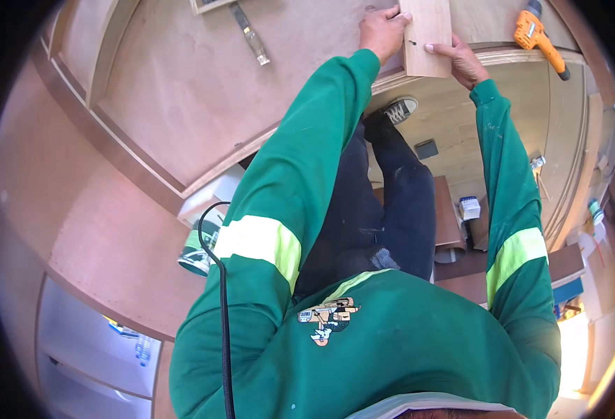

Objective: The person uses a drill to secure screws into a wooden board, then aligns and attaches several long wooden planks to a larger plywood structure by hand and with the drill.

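A pale, flat wooden board (427,52) is held up at the top of the head view, over the edge of a wooden panel. My left hand (383,31) grips its left edge, the fingertips lying close to the wood. My right hand (462,61) is closed round the lower right edge, with the thumb flat on the face. On the board near its left edge is a small dark mark or screw (412,43); which one, I cannot tell. To the right of the right hand lies an orange cordless drill (534,36) on the panel.
A flat, worn hand tool (250,36) lies on the panel to the left. My shoe (399,109) is on the floor below. A green and white bucket (199,251) stands by my left arm, where a black cable (222,314) runs down. A small box (469,207) sits right of my legs.
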`<state>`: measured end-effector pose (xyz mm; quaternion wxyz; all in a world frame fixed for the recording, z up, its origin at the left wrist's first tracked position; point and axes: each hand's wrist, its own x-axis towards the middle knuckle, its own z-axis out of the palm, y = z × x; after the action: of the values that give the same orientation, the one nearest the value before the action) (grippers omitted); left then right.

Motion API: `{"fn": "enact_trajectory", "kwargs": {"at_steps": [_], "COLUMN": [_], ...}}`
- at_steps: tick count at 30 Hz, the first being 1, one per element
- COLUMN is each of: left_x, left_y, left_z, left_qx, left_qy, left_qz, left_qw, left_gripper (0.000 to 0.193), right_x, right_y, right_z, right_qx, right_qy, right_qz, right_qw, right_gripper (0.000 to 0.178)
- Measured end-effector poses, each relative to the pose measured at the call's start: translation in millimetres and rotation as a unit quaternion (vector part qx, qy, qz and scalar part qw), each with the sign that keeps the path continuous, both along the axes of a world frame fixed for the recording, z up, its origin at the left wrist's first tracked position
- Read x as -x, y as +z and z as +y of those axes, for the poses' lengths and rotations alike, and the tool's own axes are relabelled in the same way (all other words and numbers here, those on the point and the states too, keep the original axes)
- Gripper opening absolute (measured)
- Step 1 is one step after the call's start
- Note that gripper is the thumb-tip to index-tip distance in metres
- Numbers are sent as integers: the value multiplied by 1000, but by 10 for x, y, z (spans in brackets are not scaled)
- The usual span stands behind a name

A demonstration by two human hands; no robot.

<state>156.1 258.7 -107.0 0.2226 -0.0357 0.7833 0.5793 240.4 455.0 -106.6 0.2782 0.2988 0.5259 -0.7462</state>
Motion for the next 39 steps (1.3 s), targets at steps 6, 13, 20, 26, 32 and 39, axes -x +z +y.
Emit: {"fn": "enact_trajectory", "kwargs": {"at_steps": [6, 13, 20, 26, 32, 39], "left_x": [-35, -1134, -1430, -1372, -1402, -1498], "left_y": [137, 297, 42, 1, 20, 23], "left_z": [-68, -193, 134, 66, 26, 8], "left_qx": [-47, -224, -521, -518, -573, -601], "left_qy": [-12, 225, 400, 379, 377, 372], "left_qz": [-35, -508, -517, -531, -523, -490], "left_qw": [998, 800, 549, 554, 505, 511], "left_gripper": [41, 62, 51, 46, 40, 35], "right_x": [21, -131, -78, -35, -30, -71], "right_y": [33, -291, -226, -82, -124, -229], "right_z": [3, 256, 272, 187, 198, 290], "right_qx": [23, 5, 19, 22, 21, 20], "right_qy": [-18, -12, -3, 7, 0, -20], "right_qz": [-27, -20, -22, -11, 0, -10], "right_qw": [999, 1000, 1000, 1000, 1000, 1000], "right_gripper": [57, 56, 55, 53, 52, 50]}}
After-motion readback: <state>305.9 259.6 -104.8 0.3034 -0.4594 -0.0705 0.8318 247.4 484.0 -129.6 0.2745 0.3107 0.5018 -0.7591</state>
